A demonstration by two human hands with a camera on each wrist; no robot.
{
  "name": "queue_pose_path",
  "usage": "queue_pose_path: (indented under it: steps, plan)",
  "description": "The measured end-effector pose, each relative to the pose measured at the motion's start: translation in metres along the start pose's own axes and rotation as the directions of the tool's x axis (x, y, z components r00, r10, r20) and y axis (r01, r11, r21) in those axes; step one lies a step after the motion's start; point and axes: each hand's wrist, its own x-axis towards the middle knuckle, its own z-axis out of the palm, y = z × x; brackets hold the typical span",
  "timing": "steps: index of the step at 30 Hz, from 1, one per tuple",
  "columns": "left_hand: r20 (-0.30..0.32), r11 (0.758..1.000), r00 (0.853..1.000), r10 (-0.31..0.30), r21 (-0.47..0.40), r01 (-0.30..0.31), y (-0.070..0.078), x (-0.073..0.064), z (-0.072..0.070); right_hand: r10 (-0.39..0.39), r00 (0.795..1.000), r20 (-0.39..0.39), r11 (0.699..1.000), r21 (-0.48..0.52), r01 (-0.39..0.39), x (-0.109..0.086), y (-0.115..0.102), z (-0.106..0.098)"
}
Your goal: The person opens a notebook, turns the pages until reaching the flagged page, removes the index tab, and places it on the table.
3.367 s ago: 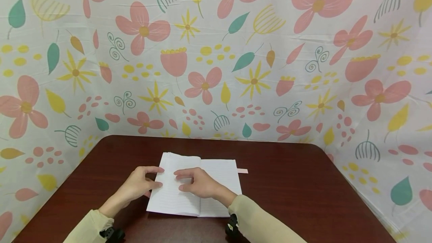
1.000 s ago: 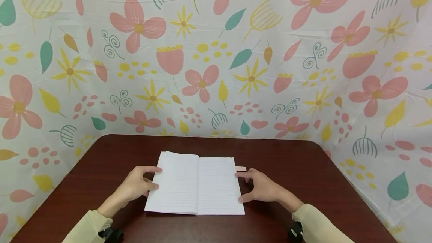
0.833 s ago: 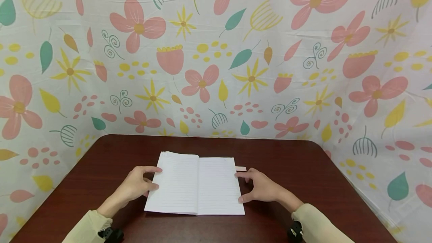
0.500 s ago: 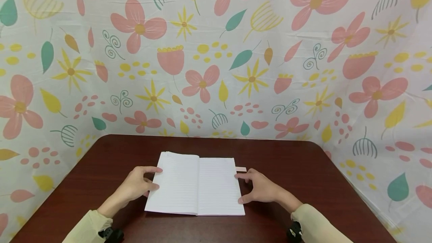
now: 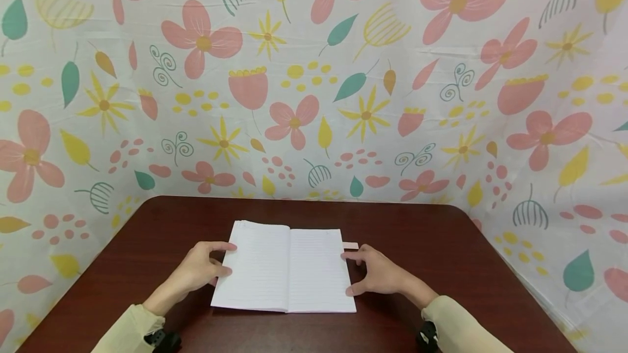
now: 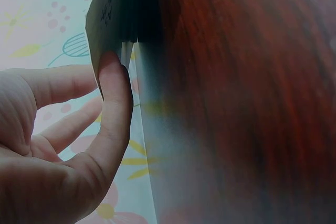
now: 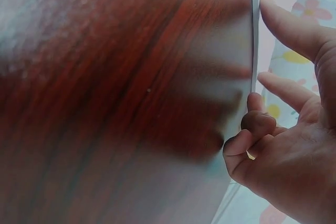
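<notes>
A notebook [image 5: 314,271] with lined white pages lies spread open on the dark wooden table, nearly flat. At its left edge my left hand [image 5: 196,268] grips the side, with thumb and index finger along the page edge. In the left wrist view, a digit presses against a notebook leaf [image 6: 105,24] that carries some dark handwriting, while other fingers stand behind it. On the opposite side, the thumb and index fingertip of my right hand [image 5: 380,271] touch the right page's edge. The right wrist view shows its remaining fingers [image 7: 257,124] loosely bent beneath that edge.
A pale tab [image 5: 350,245] sticks out from the notebook's right side, near the right index finger. The reddish-brown table [image 5: 417,233] has rounded far corners. White cloth [image 5: 314,70] with a floral print hangs behind and at both sides.
Since the oldest frame, my right hand has moved from above the left page to the notebook's right edge. Over the last second, both hands and the notebook stay almost still.
</notes>
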Motion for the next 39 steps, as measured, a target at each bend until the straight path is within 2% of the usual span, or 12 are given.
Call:
queue_pose_path:
  steps: [15, 23, 39]
  plan:
    - [-0.009, 1.0, 1.0, -0.017, -0.019, 0.017, 0.001, -0.002, 0.0, -0.027, 0.999, -0.038, 1.0, -0.016, 0.026, 0.006, -0.003, 0.005]
    - [0.007, 1.0, 1.0, 0.001, -0.007, -0.001, 0.001, 0.0, -0.001, -0.011, 0.997, -0.081, 1.0, -0.02, 0.009, 0.011, -0.008, 0.01]
    - [-0.002, 1.0, 1.0, -0.01, -0.005, 0.01, 0.004, -0.002, 0.0, -0.004, 0.991, -0.133, 1.0, -0.018, 0.002, 0.021, -0.016, 0.019]
